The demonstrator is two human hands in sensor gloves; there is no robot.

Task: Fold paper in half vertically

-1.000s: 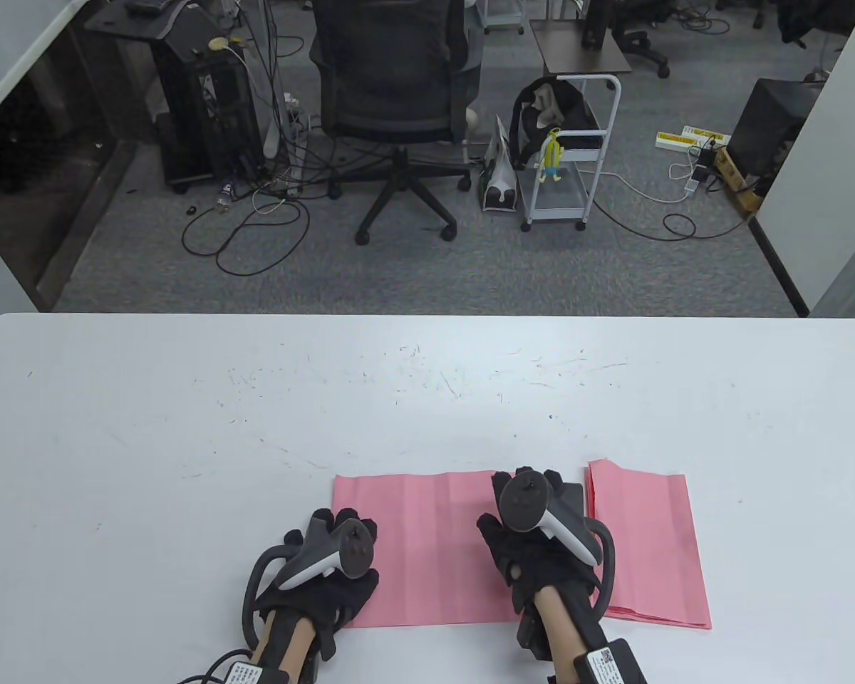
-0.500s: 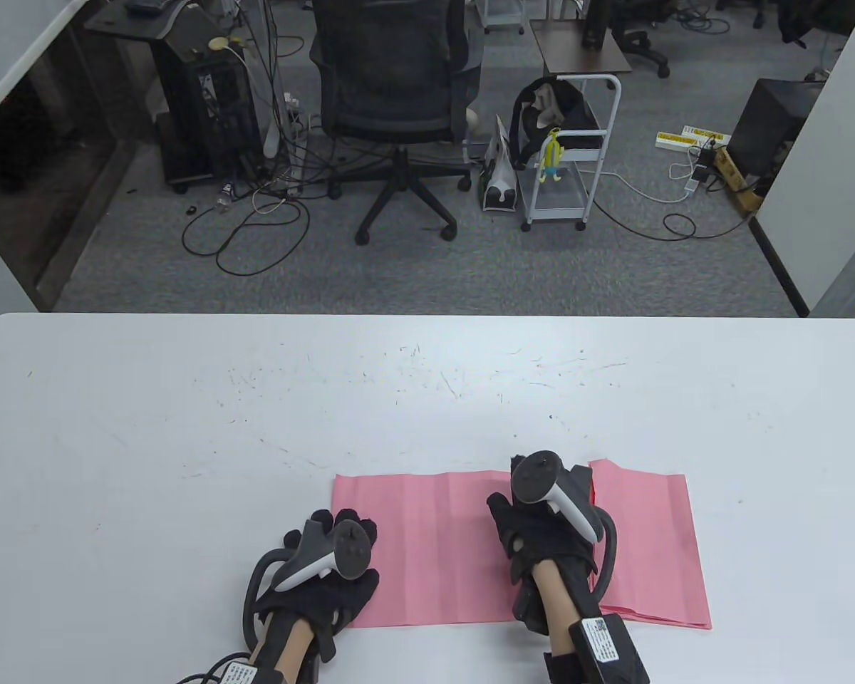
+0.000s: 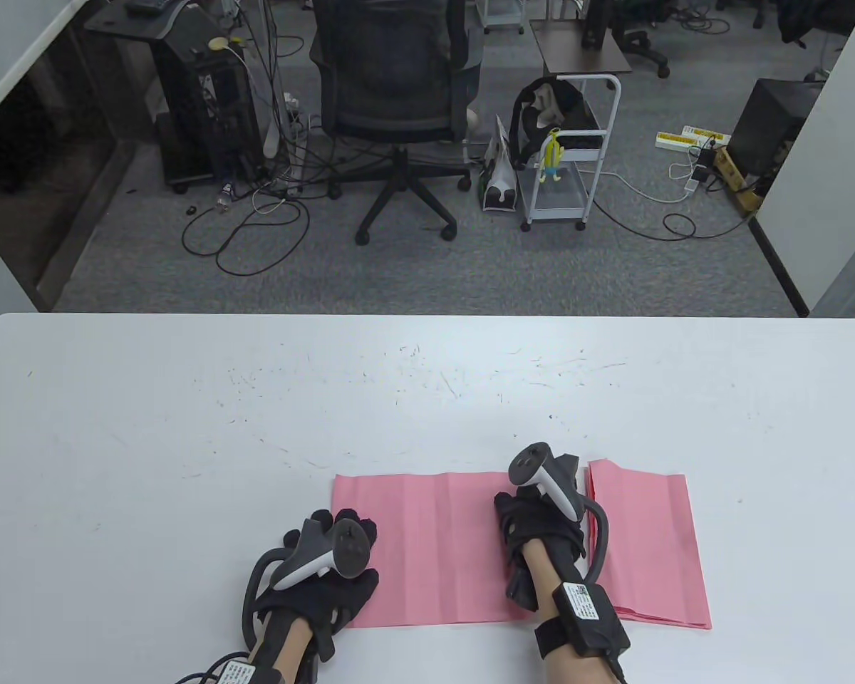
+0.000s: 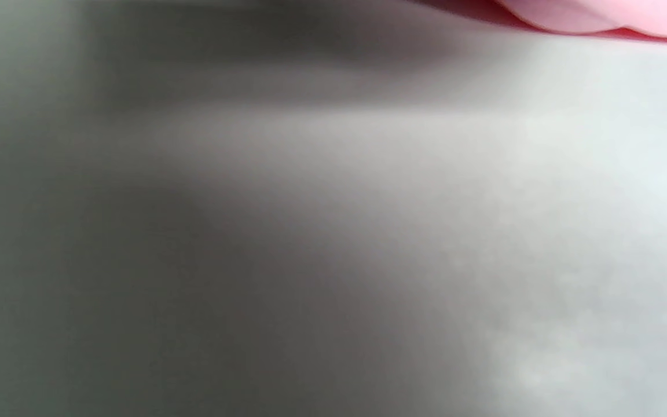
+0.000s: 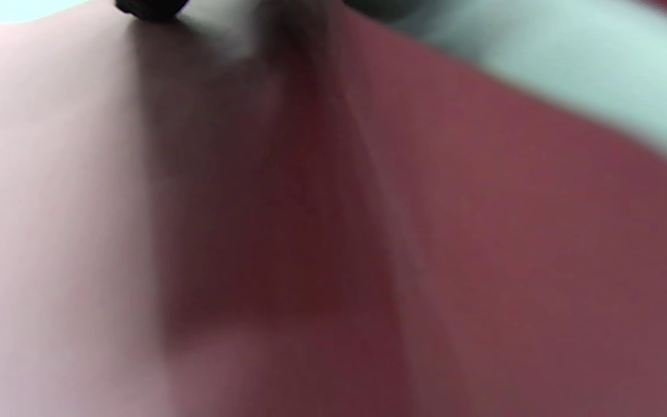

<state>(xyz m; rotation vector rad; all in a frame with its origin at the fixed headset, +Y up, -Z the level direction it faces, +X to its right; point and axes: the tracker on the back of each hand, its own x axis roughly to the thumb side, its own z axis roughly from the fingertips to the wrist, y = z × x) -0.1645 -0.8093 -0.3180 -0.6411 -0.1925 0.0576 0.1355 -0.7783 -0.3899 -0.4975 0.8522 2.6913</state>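
Near edge of the tabletop (image 3: 185,399): my left hand (image 3: 328,577) lies on the near left corner of the sheet (image 3: 427,548), fingers spread flat, gripping nothing. My right hand (image 3: 541,534) is at the sheet's right edge, tipped on its side; whether its fingers pinch the paper or only press on it I cannot tell from the table view, since tracker and glove cover them.

The sheet, pink, lies flat in front of me, still unfolded, old crease lines running across it. Just right of it, a stack (image 3: 648,548) of more pink paper, its left edge at my right hand.

Left wrist view: blurred white tabletop only, a pink sliver of sheet (image 4: 600,17) at the top right, no fingers. Right wrist view gives what the table view hides: pink paper (image 5: 79,231) close up, with a shadowed valley down the middle, and one dark fingertip (image 5: 151,8) at the top edge. Too blurred for the grip.

Beyond the tabletop: grey carpet, an office chair (image 3: 395,107), a white cart (image 3: 570,157), loose cables (image 3: 249,228).
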